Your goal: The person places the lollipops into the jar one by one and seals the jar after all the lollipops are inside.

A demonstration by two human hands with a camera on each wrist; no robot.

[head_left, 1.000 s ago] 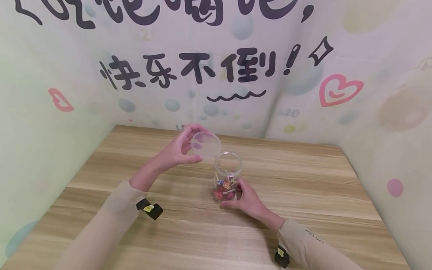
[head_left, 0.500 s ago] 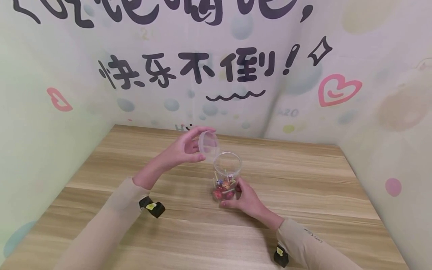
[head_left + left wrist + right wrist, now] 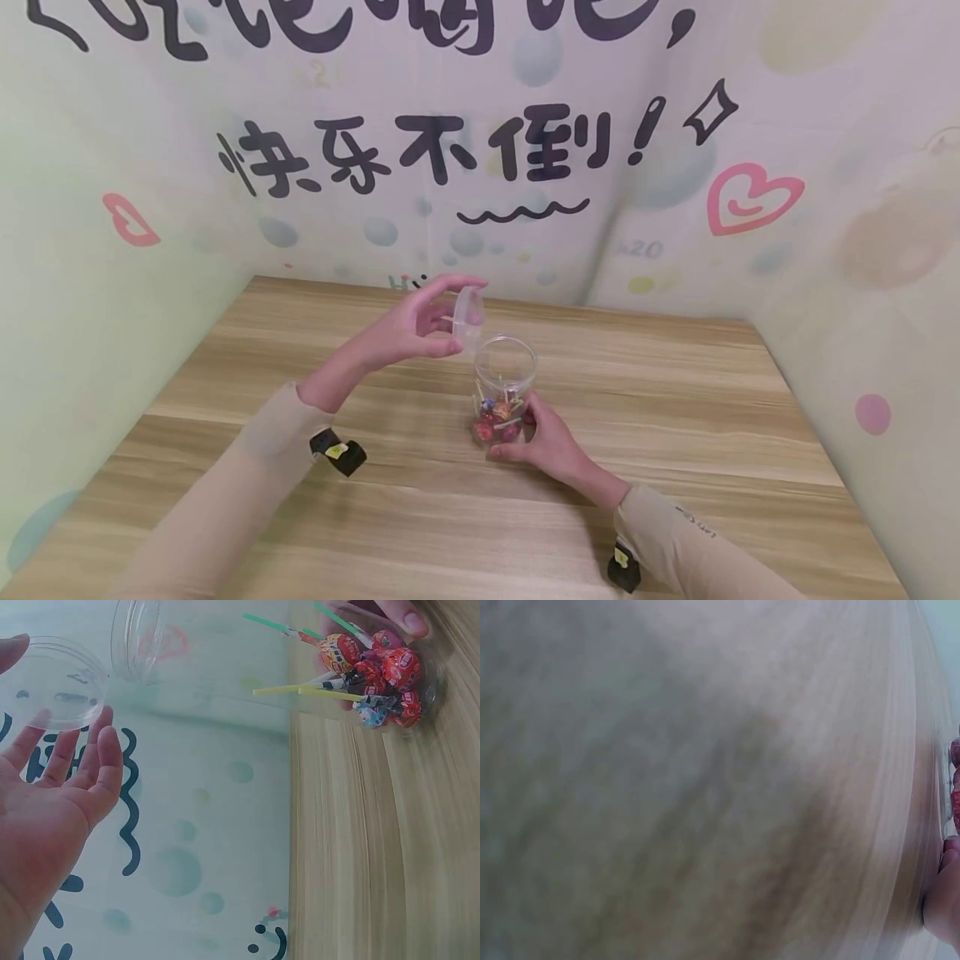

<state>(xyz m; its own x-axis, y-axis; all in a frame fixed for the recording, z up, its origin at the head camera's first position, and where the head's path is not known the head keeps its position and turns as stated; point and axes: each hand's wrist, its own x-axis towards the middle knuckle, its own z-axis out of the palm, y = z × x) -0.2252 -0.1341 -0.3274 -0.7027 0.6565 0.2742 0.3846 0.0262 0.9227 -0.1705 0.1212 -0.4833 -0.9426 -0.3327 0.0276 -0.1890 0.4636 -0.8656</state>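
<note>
Left hand (image 3: 403, 327) spread wide, gripping tilted clear lid (image 3: 468, 319) near mouth of jar (image 3: 507, 375). Right hand (image 3: 552, 448) grasping jar's lower side, grip behind hard to make out. Jar upright on wooden table (image 3: 675, 400), lollipops (image 3: 498, 421) heaped at bottom.

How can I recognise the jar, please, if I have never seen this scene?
Find the wooden table before the wall with black lettering. Near its middle stands a clear, open jar, close to a tilted lid. Unlike that shallow lid, it is tall and contains wrapped lollipops.
</note>
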